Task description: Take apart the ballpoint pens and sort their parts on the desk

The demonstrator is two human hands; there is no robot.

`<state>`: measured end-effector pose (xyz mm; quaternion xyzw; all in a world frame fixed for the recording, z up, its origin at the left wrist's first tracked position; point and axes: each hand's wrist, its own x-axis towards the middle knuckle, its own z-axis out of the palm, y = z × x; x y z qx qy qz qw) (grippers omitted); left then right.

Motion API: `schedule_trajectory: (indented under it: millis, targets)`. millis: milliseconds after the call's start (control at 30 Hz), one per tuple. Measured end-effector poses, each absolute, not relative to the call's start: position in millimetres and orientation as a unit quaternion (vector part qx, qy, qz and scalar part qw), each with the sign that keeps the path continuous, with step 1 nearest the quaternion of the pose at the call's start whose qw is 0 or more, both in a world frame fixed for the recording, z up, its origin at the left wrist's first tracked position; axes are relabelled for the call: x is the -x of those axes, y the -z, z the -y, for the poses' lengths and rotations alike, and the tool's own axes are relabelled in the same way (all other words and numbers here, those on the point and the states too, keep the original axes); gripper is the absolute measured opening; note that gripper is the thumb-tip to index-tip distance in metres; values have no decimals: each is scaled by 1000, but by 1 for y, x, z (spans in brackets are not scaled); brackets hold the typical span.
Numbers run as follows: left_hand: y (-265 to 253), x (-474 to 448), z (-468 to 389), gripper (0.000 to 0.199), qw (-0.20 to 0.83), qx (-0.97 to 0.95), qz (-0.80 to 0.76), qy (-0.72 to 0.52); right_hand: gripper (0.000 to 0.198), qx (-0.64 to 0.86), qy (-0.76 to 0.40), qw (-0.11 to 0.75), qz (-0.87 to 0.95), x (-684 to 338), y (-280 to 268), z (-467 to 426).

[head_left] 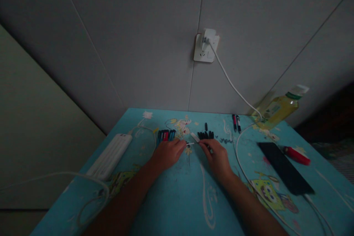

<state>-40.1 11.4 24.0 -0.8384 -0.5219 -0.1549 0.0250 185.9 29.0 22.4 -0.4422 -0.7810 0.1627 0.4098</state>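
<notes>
My left hand (169, 153) is closed in a pinch over the middle of the table. A thin white rod (190, 143), perhaps a pen refill, sticks out of its fingertips to the right. My right hand (215, 154) faces it, thumb and fingers pinched close to the rod's end; what they hold is too small to make out. A short white strip (195, 137) lies at the right fingertips. Behind my left hand is a row of blue and red pens (166, 135). Several black pen caps (206, 135) lie behind my right hand, with a single black cap (206, 126) farther back.
A white power strip (112, 155) lies left. Two pens (236, 123) lie back right, near a yellow liquid bottle (280, 108). A black phone (284, 167) and a red object (297, 155) lie right. A white cable (238, 151) runs from the wall socket (205, 49) across the table.
</notes>
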Motion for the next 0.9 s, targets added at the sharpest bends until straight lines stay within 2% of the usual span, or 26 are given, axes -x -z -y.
schedule_trajectory:
  millis: [333,633,767,900]
  targets:
    - [-23,36,-10,29,21,858,491,148,19,407,-204,395,798,-182,-27,-24]
    - [-20,38,-11,44,50,868,480,112,29,421,-217,380,794,-183,-25,-25]
    - [-18,37,-12,44,51,853,507,112,25,471,-149,359,792,-195,-24,-37]
    - [-18,37,-11,43,35,849,516,113,24,559,-27,288,777,-211,-14,-50]
